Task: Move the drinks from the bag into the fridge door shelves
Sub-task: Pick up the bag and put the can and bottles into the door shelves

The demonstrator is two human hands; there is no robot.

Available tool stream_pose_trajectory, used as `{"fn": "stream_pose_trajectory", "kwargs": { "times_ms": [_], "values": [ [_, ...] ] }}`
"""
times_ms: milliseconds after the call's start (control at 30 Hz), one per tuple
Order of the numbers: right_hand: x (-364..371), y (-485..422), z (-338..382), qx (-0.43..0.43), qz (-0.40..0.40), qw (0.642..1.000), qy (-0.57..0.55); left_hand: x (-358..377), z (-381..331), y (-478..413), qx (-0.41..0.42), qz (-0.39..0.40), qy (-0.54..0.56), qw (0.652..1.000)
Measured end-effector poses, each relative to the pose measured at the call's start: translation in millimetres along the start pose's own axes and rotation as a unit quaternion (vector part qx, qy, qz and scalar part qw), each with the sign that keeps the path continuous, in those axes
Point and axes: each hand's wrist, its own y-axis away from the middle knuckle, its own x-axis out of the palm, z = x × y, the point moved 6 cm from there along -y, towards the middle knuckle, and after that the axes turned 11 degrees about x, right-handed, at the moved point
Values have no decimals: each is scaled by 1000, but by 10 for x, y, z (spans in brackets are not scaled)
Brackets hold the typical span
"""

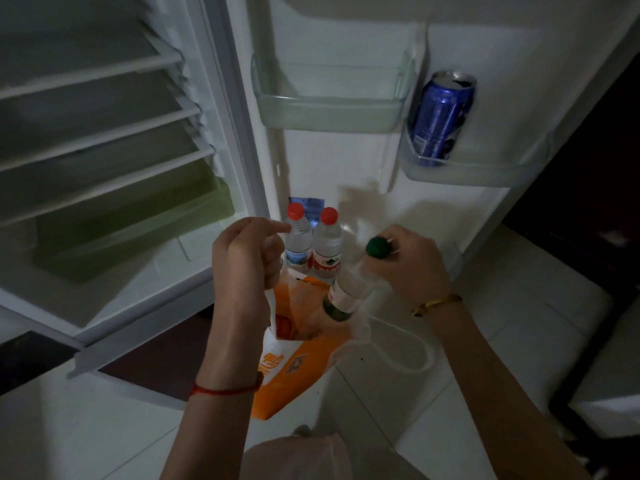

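**A:** How many drinks are showing, and where are they sitting?

**B:** Four. Two have red caps: the left water bottle and the right water bottle. They are standing upright and touching each other, low in the fridge door, just beyond the bag. One blue can is standing in the right door shelf, farther up. One green-capped bottle is leaning with its lower end inside the bag and its neck sticking out toward the right.

**A:** What are the two hands doing?

**B:** The right grip is wrapping its fingers round the neck of the green-capped bottle, just under the cap. The left grip is curling round one white cord handle, holding the orange-and-white bag by it, near the person. The second cord handle is hanging loose on the right.

**A:** How many door shelves are showing?

**B:** Two plainly: the one carrying the can, and the left door shelf, farther off. I cannot tell what the water bottles are resting on.

**A:** Anything on the wrists?

**B:** One red string is circling the left wrist, and one gold bangle is circling the right.
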Motion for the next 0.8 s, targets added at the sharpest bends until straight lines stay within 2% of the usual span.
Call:
{"fn": "stream_pose_trajectory", "kwargs": {
  "times_ms": [367,533,800],
  "values": [
    [-492,-320,62,-49,-128,990,-42,-125,132,-172,-15,-23,-13,1000],
    [-218,-549,-1,-63,-118,991,-21,-117,126,-214,-15,-26,-16,999],
    [182,-823,-100,-40,-75,996,-1,-110,151,-239,-25,-28,-19,999]
  ]
}}
